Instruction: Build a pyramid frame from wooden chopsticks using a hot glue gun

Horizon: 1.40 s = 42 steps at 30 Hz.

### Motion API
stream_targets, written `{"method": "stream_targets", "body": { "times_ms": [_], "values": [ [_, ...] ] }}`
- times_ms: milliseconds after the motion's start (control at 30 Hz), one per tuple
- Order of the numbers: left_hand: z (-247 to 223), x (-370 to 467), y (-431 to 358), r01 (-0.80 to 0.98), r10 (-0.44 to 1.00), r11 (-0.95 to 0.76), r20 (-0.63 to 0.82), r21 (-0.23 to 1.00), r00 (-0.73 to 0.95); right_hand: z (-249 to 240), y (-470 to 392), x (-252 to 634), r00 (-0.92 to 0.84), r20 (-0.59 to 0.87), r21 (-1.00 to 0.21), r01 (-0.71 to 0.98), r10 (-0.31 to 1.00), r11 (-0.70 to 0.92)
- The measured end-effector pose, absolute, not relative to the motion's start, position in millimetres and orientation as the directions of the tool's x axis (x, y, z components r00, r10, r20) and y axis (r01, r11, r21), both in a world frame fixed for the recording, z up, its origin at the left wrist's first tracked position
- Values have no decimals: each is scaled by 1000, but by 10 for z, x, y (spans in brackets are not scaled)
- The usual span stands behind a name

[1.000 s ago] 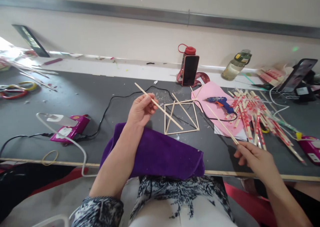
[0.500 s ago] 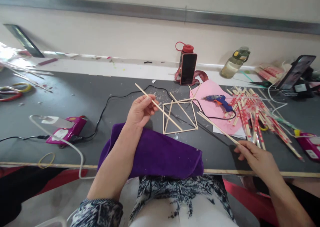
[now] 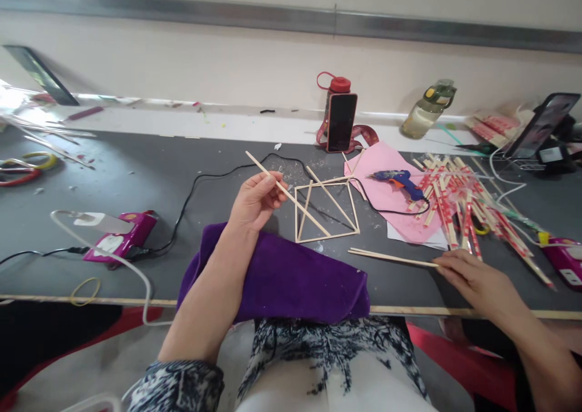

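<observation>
My left hand (image 3: 259, 200) pinches a single wooden chopstick (image 3: 291, 197), which slants down to the right over a frame made of sticks (image 3: 327, 238). The frame is four-sided, with further sticks leaning up from it. At the right, my right hand (image 3: 470, 279) is closed on the near end of a pair of chopsticks (image 3: 391, 257), joined at the held end and slightly parted at the tips. The pair points left, low over the grey table or resting on it; I cannot tell which. A purple cloth (image 3: 295, 279) lies beneath my left forearm.
A blue glue gun (image 3: 395, 182) rests on pink paper (image 3: 377, 157), its black cord crossing the table. Paper-wrapped chopsticks (image 3: 468, 200) are heaped at the right. A phone (image 3: 342, 123) leans on a red-capped bottle. A purple power strip (image 3: 122, 239) and scissors (image 3: 27, 166) lie left.
My right hand has swung the pair of chopsticks down, from slanting toward the frame to lying nearly level. My left hand and its chopstick have hardly moved.
</observation>
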<state>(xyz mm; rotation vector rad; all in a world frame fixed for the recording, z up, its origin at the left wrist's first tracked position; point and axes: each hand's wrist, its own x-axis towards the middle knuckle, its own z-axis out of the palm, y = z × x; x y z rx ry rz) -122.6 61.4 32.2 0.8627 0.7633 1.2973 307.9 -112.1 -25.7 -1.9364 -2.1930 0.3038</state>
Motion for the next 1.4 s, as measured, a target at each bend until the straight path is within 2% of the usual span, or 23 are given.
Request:
{"method": "stream_targets", "body": {
  "times_ms": [67,167,233,300,433,600,700,933,1133,1300,1400],
  "values": [
    [317,-1226,615,-476,992,69,-11,877,124,-239,-1136,3054,-127,39,-219,967,991,132],
    [312,-1216,611,-459,992,75,-21,885,122,-136,-1125,2983,-78,159,-93,991,984,94],
    [311,-1202,605,-451,991,81,-21,889,135,-29,-1025,2861,-67,227,-91,992,972,89],
    [313,-1185,596,-449,988,86,-17,890,156,75,-809,2661,-107,244,-162,976,964,149],
    [314,-1150,580,-441,986,94,-21,892,167,192,-123,2148,-178,137,-193,960,974,202],
    [294,-1138,583,-400,983,127,-62,908,171,192,555,1709,-32,-2,5,999,999,32],
    [285,-1147,587,-399,981,130,-59,908,184,154,697,1624,11,-65,73,997,998,-6],
    [280,-1167,588,-431,977,123,-32,894,212,156,658,1653,19,-64,107,994,998,-13],
    [299,-1158,574,-438,976,118,-24,891,214,160,61,2100,25,-52,61,998,998,-22],
    [301,-1130,560,-419,973,138,-45,897,226,43,-626,2836,-7,-144,-192,981,990,-21],
    [284,-1117,567,-404,973,144,-55,903,226,23,-874,3186,-40,-172,-286,958,984,-11]
  ]
}}
